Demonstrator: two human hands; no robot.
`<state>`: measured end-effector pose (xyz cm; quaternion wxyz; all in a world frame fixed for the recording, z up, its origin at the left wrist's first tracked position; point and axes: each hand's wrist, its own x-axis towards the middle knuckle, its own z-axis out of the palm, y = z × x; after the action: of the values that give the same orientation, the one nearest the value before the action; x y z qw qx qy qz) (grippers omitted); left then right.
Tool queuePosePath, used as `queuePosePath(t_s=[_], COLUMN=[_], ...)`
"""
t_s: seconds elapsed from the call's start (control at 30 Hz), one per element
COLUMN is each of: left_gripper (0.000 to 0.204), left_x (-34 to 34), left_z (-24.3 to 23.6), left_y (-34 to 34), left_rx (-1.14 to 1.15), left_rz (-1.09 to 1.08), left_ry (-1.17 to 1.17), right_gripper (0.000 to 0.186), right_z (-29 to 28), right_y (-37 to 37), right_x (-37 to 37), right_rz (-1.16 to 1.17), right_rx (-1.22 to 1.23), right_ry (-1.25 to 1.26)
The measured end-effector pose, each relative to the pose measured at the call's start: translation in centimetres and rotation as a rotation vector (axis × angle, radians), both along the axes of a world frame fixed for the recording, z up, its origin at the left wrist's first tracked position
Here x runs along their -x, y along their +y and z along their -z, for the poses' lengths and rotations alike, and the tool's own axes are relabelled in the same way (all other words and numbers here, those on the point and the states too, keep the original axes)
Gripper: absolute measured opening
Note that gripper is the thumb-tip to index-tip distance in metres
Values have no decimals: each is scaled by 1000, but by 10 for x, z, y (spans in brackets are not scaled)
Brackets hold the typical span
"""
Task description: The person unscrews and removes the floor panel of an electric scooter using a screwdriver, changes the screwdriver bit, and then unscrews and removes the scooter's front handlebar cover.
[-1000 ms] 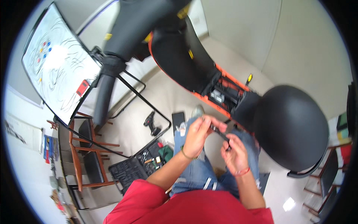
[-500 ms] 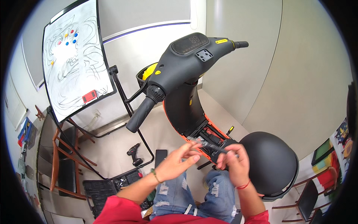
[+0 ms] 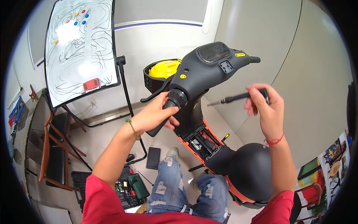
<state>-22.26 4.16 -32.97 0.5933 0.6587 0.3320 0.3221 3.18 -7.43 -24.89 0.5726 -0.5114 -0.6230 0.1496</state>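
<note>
A dark grey electric scooter (image 3: pixel 203 74) with orange trim stands in front of me. My left hand (image 3: pixel 149 116) is closed round its left handlebar grip (image 3: pixel 158 129), thumb on top, just below the ribbed collar. On the right, my right hand (image 3: pixel 269 108) holds a black screwdriver (image 3: pixel 235 98) in the air, its thin shaft pointing left toward the steering column without touching it. Part of its handle is hidden by my fingers. Below, the floorboard compartment (image 3: pixel 204 142) lies uncovered, with wires and metal parts showing inside.
A yellow helmet (image 3: pixel 164 69) sits in the front basket (image 3: pixel 153 83). At left stands a whiteboard (image 3: pixel 80 56) on a black frame, with chairs (image 3: pixel 57 162) behind. A toolbox (image 3: pixel 80 183) and a flat black panel (image 3: pixel 153 158) lie on the floor. The rounded black seat (image 3: pixel 250 171) is at right.
Both hands have risen from over the compartment and moved apart. My left hand has taken hold of the handlebar grip; my right has carried the screwdriver up and right. The view has shifted.
</note>
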Motion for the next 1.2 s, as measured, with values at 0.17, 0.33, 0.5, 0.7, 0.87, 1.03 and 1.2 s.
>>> queuePosePath(t_s=[0.17, 0.33, 0.5, 0.7, 0.87, 1.03, 1.2], left_gripper=[53, 49, 68, 81, 81, 81, 82], left_x=[-33, -89, -112, -138, -153, -156, -156], left_z=[26, 57, 65, 77, 76, 77, 75], left_y=[-27, -63, -78, -84, -90, -90, -91], left_rx=[95, 205, 298, 352, 353, 332, 338], left_rz=[28, -49, -94, -91, -122, -142, -142], left_ry=[-166, -486, -550, -600, -606, -587, -599], right_gripper=[22, 25, 23, 24, 24, 22, 19], right_z=[-39, -50, -38, -38, -35, -35, -34], right_y=[43, 79, 82, 90, 91, 84, 83], right_x=[13, 14, 8, -5, -13, -14, -15], right_rz=[-21, -55, -98, -92, -120, -114, -145], right_rx=[-101, -12, 35, 12, 11, 26, -25], right_ry=[-112, -205, -237, -281, -257, -310, -371])
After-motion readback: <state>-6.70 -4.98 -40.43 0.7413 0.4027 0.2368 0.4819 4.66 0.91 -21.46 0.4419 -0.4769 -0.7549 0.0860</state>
